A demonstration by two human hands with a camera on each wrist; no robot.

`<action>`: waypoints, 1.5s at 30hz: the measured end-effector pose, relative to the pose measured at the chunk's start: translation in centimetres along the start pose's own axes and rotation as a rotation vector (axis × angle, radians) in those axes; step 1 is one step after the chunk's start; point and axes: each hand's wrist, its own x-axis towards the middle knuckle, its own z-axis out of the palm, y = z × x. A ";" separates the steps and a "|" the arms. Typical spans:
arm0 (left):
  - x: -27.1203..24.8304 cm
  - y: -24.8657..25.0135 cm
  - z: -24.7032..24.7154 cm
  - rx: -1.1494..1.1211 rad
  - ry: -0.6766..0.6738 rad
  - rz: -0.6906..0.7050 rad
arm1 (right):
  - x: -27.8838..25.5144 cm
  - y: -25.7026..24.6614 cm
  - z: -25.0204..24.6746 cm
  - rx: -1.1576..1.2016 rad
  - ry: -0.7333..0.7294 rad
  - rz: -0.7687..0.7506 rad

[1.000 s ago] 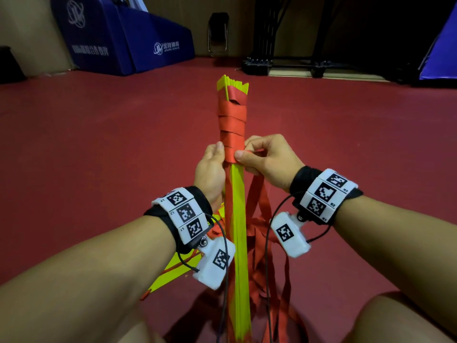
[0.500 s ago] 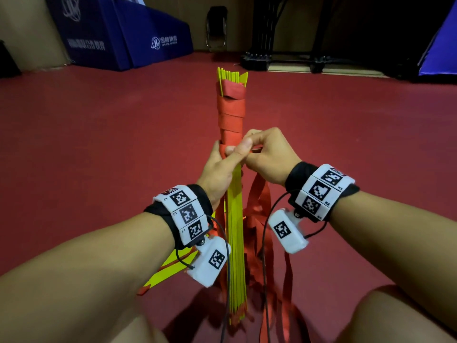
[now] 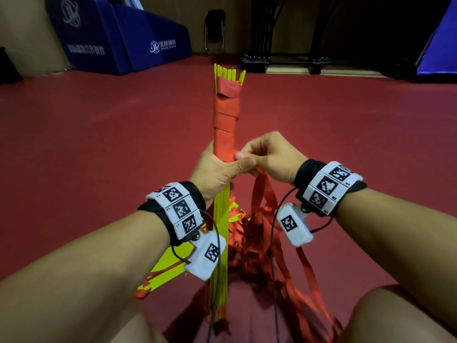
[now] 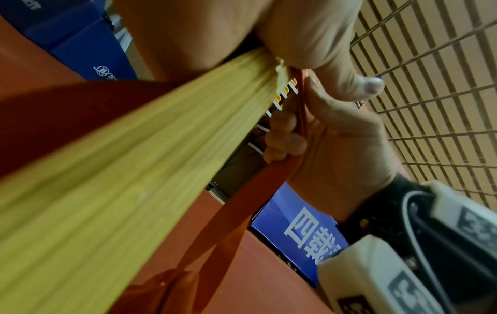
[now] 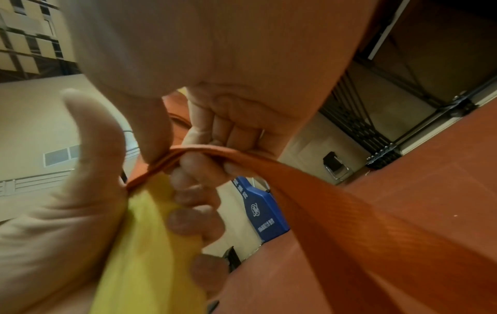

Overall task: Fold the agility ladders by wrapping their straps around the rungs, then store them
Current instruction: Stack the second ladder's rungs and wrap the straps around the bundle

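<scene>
A bundle of yellow rungs point(image 3: 220, 219) stands upright in front of me, its upper part bound in turns of red strap point(image 3: 226, 120). My left hand point(image 3: 222, 167) grips the bundle just under the wrapping, thumb across the front. My right hand point(image 3: 247, 159) pinches the strap at the bundle's right side. In the right wrist view the strap point(image 5: 322, 201) runs taut from those fingers. Loose red straps point(image 3: 262, 231) hang from there into a heap on the floor. In the left wrist view the rungs point(image 4: 134, 170) fill the left.
More yellow rungs with red strap point(image 3: 168, 263) lie on the red floor point(image 3: 99, 144) at lower left. Blue padded blocks point(image 3: 123, 40), a folding chair point(image 3: 215, 30) and a black metal rack point(image 3: 284, 63) stand along the far wall. My knees frame the bottom.
The right hand has carried the strap round the bundle to its right side. The left thumb has come across the front of the rungs. The wrapping reaches a little lower.
</scene>
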 end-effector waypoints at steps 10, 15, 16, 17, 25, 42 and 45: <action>-0.2 -0.1 0.0 -0.151 -0.001 -0.073 | 0.1 0.9 0.1 0.071 0.021 -0.033; -0.4 -0.2 -0.1 -0.192 -0.006 -0.085 | 0.3 0.7 0.7 -0.015 0.054 -0.042; -0.3 -0.2 -0.1 -0.210 -0.011 -0.081 | 0.4 0.7 0.9 -0.025 0.057 -0.038; -0.3 -0.1 -0.1 -0.229 -0.016 -0.088 | 0.4 0.8 1.0 -0.036 0.053 -0.030; -0.6 0.2 -0.6 -0.321 -0.161 -0.118 | 0.0 0.7 1.4 -0.017 -0.085 0.011; 0.4 -0.6 -1.9 0.044 0.173 0.026 | -0.5 1.5 1.6 0.114 0.013 0.128; 0.5 -0.2 -2.1 0.022 0.235 0.034 | -0.8 2.0 1.6 0.064 -0.040 0.200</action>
